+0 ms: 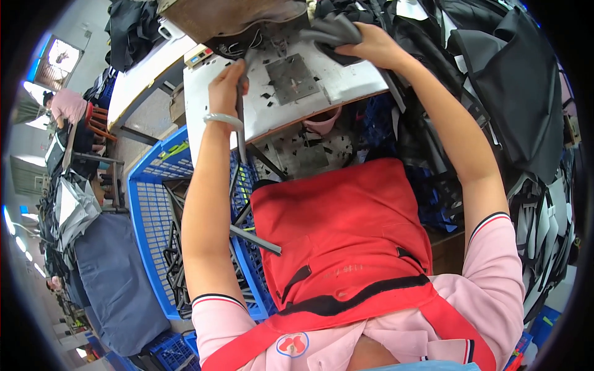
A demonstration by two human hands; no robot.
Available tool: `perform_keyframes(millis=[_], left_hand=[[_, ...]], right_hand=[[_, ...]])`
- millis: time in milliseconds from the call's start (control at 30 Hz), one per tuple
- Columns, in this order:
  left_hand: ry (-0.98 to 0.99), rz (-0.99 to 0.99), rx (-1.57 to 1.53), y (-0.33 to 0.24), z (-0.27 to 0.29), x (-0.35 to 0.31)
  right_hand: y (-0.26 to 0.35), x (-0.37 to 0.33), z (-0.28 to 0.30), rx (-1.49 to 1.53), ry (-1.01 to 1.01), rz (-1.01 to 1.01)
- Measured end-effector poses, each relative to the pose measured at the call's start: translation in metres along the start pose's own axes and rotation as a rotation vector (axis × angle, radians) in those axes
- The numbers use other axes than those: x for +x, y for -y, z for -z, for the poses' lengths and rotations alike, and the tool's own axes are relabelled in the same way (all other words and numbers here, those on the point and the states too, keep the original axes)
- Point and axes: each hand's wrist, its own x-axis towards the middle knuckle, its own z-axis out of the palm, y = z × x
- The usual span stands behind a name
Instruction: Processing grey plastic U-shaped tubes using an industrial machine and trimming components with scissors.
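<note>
My left hand (228, 85), with a pale bangle at its wrist, is closed on a dark grey fabric strip (241, 127) at the left of the white worktable. The strip hangs down past the table's front edge. Farther right, my right hand (376, 47) grips a bundle of dark fabric strips (332, 36), blurred by motion and held above the table. Between my hands, a square metal plate (292, 79) lies on the white worktable (346, 83) amid small black scraps. The brown machine housing (229, 17) stands just behind.
A blue plastic basket (143, 213) full of dark strips stands below my left forearm. Dark fabric sheets (513, 86) are heaped at the right. Under the table is a pink container (322, 121). Another person (68, 106) is at the far left.
</note>
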Motion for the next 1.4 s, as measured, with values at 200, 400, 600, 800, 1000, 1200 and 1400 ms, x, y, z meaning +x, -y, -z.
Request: perform_keyframes(millis=[200,400,600,800,1000,1200,1400], left_hand=[[0.328,-0.088,0.634,0.005,-0.020,-0.029],[0.528,-0.287,0.470,0.008,-0.060,-0.082],[0.018,-0.496,0.708,0.073,0.068,-0.168],[-0.328,0.119,1.074,0.183,0.133,-0.335],[-0.701,0.070,0.679,0.198,0.150,-0.329],[-0.762,-0.262,0.301,0.137,0.150,-0.243],[-0.434,-0.165,0.144,0.150,0.045,-0.203]], right_hand=[[0.061,-0.085,-0.041,-0.103,0.149,0.679],[0.100,-0.135,-0.125,-0.800,0.385,0.636],[0.021,-0.155,-0.117,-0.239,0.574,0.296],[-0.027,-0.206,-0.120,0.136,0.685,-0.204],[-0.022,-0.228,-0.135,-0.077,0.562,-0.129],[-0.011,-0.234,-0.130,-0.034,0.737,-0.103],[0.001,-0.245,-0.135,-0.061,0.661,-0.025]])
